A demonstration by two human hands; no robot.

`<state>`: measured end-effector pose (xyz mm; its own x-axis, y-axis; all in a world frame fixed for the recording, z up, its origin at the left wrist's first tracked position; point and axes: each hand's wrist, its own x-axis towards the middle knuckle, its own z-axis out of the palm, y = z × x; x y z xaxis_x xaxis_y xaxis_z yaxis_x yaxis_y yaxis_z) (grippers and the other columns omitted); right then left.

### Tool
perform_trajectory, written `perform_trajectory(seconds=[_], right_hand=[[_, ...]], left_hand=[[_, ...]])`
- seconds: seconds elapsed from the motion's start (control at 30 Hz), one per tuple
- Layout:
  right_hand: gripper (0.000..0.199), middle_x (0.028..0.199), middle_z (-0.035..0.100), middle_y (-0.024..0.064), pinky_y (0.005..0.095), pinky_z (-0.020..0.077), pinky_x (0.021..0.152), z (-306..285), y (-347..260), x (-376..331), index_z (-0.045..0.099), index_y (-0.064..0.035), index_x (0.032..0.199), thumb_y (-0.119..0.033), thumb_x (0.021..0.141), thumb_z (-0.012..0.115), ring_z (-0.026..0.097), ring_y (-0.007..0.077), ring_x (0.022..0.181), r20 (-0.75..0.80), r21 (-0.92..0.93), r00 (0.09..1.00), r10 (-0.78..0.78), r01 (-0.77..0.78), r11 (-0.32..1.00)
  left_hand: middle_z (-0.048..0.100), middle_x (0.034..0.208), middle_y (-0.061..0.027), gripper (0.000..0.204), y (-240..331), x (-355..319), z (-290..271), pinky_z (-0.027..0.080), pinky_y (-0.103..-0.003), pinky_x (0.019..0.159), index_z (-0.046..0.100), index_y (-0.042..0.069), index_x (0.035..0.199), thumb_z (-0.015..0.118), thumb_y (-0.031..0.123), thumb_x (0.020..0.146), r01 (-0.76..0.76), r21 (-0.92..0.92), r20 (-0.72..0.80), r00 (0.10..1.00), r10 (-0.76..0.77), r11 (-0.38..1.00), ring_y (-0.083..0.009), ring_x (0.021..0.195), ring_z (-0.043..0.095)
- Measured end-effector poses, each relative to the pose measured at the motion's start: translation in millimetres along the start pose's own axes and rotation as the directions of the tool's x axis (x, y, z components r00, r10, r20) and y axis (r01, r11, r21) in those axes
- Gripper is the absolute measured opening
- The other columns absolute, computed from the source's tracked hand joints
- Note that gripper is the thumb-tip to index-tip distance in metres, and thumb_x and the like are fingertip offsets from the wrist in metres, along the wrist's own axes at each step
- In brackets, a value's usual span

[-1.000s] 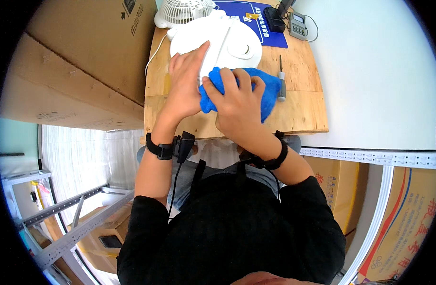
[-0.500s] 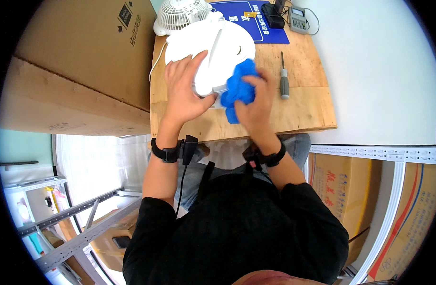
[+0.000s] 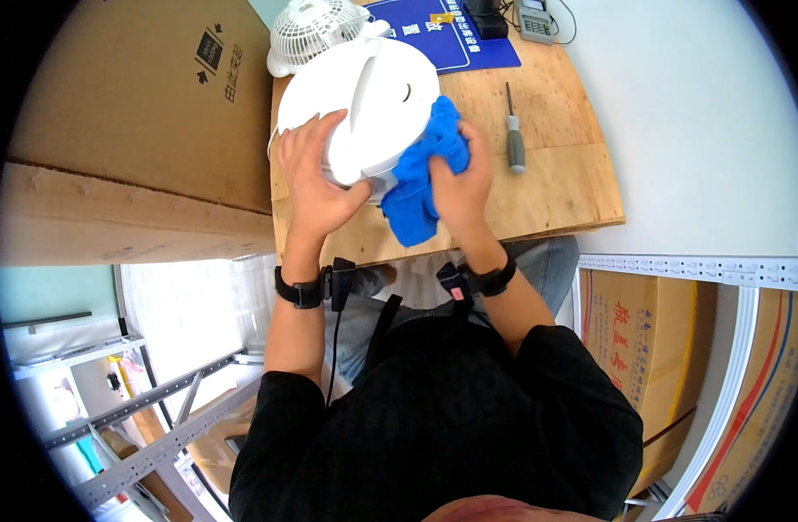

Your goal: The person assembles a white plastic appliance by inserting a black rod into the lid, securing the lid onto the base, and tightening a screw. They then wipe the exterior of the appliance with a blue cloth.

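A round white appliance with a raised handle across its lid stands on the wooden table. My left hand rests against its near left side. The fingers are spread over the edge of the lid, and the thumb is stretched toward the near end of the handle. In my right hand is a crumpled blue cloth, pinched between thumb and fingers. The cloth lies against the appliance's right near side, with its lower end hanging over the tabletop. It hides part of that side wall.
A grey-handled screwdriver lies to the right. Behind the appliance are a small white caged fan, a blue mat, a black device and a grey keypad device. A large cardboard box borders the left.
The blue cloth and my right hand have shifted slightly toward me along the appliance's side, and more cloth hangs down. My left hand stays on the appliance. The whole view has shifted a little.
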<state>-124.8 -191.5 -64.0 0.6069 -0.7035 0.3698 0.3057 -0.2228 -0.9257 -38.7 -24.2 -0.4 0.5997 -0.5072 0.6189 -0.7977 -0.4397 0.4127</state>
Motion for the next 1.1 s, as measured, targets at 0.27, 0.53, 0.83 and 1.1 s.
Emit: perform_trajectory(seconds=[0.27, 0.53, 0.83, 1.1], right_hand=[[0.044, 0.127, 0.05, 0.0178, 0.0469, 0.037, 0.104, 3, -3, -23, 0.058, -0.0064, 0.113, -0.002, 0.07, 0.068, 0.048, 0.0378, 0.118, 0.125, -0.17, 0.955, -0.269, 0.288, 0.942], [0.056, 0.124, 0.049, 0.016, 0.041, 0.0373, 0.104, -27, -53, 5, 0.052, -0.0049, 0.12, -0.001, 0.071, 0.076, 0.048, 0.0311, 0.118, 0.039, -0.147, 0.934, -0.356, 0.358, 0.922], [0.056, 0.118, 0.05, 0.0171, 0.0397, 0.042, 0.096, 39, -100, -50, 0.054, -0.0057, 0.115, -0.01, 0.065, 0.079, 0.051, 0.0317, 0.112, 0.608, 0.175, 0.732, -0.308, 0.255, 0.951], [0.031, 0.108, 0.065, 0.0153, 0.0418, 0.0485, 0.089, 61, -70, 35, 0.066, -0.0039, 0.104, -0.013, 0.078, 0.079, 0.061, 0.0355, 0.1, 0.547, -0.196, 0.614, -0.569, 0.755, 0.626]], left_hand=[[0.06, 0.118, -0.0136, 0.077, 0, -1, -2, 0.031, -0.045, 0.108, 0.059, 0.011, 0.129, 0.076, 0.018, 0.054, -0.03, -0.012, -0.004, 1.0, 0.03, 0.999, -0.0344, 0.112, 0.05], [0.047, 0.144, -0.021, 0.083, -9, -11, -13, 0.021, -0.051, 0.118, 0.055, 0.015, 0.138, 0.083, 0.026, 0.061, -0.048, -0.142, -0.037, 0.998, 0.044, 0.989, -0.0381, 0.139, 0.039], [0.036, 0.153, -0.0172, 0.116, 22, -85, -51, 0.032, -0.041, 0.114, 0.021, 0.005, 0.157, 0.091, 0.023, 0.066, 0.196, -0.839, 0.144, 0.98, -0.14, 0.508, -0.0279, 0.14, 0.038], [0.05, 0.141, -0.0152, 0.079, -28, -134, -35, 0.04, -0.041, 0.11, 0.037, 0.003, 0.148, 0.078, 0.007, 0.081, 0.375, -0.607, -0.179, 0.795, -0.58, 0.701, -0.0273, 0.129, 0.051]])
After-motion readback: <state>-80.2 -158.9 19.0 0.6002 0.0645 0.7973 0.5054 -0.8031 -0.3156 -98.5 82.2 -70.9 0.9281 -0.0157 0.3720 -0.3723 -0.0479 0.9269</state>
